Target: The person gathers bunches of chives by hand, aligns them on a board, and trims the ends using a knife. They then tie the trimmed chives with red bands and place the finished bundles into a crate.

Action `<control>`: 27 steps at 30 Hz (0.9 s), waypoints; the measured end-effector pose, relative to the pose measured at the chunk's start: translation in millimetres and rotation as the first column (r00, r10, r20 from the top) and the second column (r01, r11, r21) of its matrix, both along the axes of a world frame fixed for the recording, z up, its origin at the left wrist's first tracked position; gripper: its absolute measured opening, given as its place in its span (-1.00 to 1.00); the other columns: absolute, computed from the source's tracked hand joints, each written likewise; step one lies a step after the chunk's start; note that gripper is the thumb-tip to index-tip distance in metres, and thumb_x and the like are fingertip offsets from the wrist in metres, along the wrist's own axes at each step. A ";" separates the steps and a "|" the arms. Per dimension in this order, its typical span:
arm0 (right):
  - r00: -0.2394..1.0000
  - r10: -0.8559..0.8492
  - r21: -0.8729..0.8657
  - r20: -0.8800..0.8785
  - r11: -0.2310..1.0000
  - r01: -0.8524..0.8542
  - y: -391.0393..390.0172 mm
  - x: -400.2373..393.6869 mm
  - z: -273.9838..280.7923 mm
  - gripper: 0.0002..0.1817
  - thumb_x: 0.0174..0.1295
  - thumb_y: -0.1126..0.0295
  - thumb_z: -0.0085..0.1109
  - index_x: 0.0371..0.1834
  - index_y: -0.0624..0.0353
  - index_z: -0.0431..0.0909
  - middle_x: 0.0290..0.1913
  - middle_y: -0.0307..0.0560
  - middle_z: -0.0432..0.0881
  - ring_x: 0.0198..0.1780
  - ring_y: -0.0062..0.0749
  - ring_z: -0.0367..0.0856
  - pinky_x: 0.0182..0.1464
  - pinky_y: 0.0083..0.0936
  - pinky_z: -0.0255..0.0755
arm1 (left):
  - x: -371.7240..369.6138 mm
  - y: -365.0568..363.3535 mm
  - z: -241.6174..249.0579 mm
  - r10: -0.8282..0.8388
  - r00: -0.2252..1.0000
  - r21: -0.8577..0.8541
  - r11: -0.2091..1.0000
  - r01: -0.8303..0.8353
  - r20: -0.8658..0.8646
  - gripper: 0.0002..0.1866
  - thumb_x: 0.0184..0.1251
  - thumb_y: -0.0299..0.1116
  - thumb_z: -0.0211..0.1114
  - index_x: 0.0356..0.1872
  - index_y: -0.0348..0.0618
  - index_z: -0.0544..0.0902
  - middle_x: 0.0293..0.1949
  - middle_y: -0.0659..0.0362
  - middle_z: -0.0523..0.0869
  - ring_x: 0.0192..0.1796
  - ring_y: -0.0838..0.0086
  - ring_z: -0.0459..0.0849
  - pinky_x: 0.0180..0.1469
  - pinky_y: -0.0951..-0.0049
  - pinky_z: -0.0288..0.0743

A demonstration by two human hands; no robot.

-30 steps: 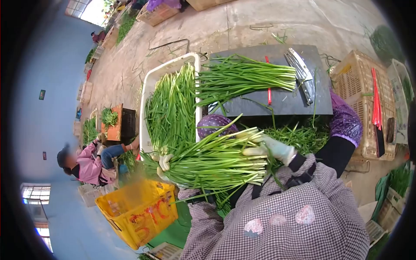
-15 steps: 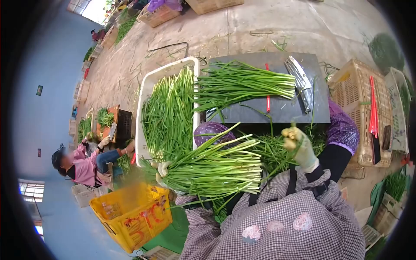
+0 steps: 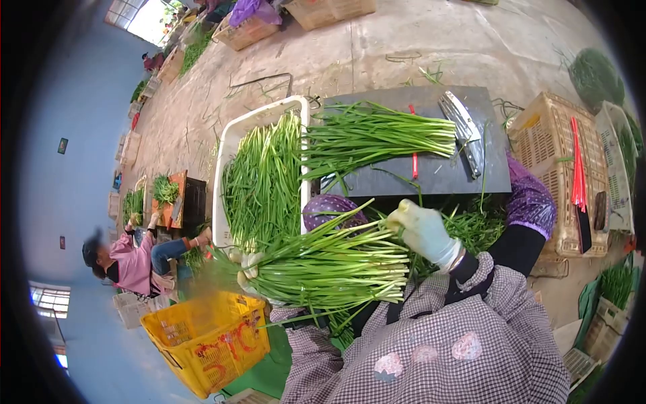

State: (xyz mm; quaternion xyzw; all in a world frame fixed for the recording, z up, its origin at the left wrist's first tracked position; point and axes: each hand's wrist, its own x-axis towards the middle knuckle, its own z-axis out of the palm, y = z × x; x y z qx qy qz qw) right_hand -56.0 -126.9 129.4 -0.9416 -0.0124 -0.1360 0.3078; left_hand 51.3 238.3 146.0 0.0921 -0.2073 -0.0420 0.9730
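Observation:
My gloved left hand is closed around the leafy part of a bunch of garlic chives, held across my lap with its pale stem ends pointing right. At the upper stem ends, my gloved right hand has its fingers curled together; what is between them is hidden. Another bunch of garlic chives lies on the dark board over a red strip. Beside its cut ends rests a broad-bladed knife. A white crate left of the board is filled with more chives.
A yellow crate stands at my lower left. Loose greens lie under the board's near edge. On my right, an upturned beige crate carries red strips and a dark blade. Another person sits working at the left.
My right hand has moved left and down from beside the bunch to its stem ends. The left hand still grips the same chives. The other person's arms have shifted.

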 end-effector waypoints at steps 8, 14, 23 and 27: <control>0.919 -0.201 -0.093 -0.339 0.979 0.180 -75.4 -86.9 -78.1 -0.78 0.35 0.13 0.35 -0.24 0.02 0.74 -0.20 -0.07 0.73 -0.15 -0.01 0.78 -0.13 -0.14 0.66 | -11.1 2.5 -27.4 0.084 0.992 -0.063 0.994 -0.090 -0.091 -0.58 0.65 -0.33 0.15 0.43 -0.13 0.55 -0.19 0.27 0.62 -0.04 0.58 0.65 0.13 0.24 0.73; 0.841 0.220 0.454 -0.494 0.890 0.033 -74.7 -72.4 -49.3 -0.50 0.50 -0.05 0.26 0.28 0.06 0.74 0.15 0.02 0.76 0.26 -0.12 0.68 0.30 -0.31 0.55 | -8.4 -8.0 -21.1 -0.023 1.000 -0.127 0.992 0.024 0.004 -0.49 0.71 -0.28 0.05 0.59 -0.08 0.43 -0.11 0.22 0.62 -0.06 0.47 0.68 0.10 0.04 0.76; 0.965 0.255 0.672 -0.057 0.725 -0.152 17.4 -14.8 -18.5 -0.64 0.60 0.16 0.18 -0.05 0.29 0.75 -0.02 0.01 0.76 0.07 -0.25 0.73 0.15 -0.34 0.57 | -4.3 -28.8 31.0 -0.028 0.998 -0.130 0.991 0.034 0.052 -0.54 0.60 -0.41 0.16 0.45 -0.23 0.50 -0.40 0.35 0.42 -0.22 0.56 0.47 0.24 0.41 0.53; 0.893 0.378 0.970 -0.243 0.096 0.223 -10.9 -46.9 -35.5 -0.70 0.65 0.22 0.17 0.00 0.29 0.66 -0.08 -0.11 0.73 -0.05 -0.45 0.72 0.12 -0.48 0.62 | 0.9 -5.2 9.9 0.055 0.997 -0.145 0.988 -0.047 0.051 -0.56 0.60 -0.43 0.13 0.42 -0.31 0.52 -0.40 0.35 0.41 -0.26 0.58 0.44 0.26 0.44 0.53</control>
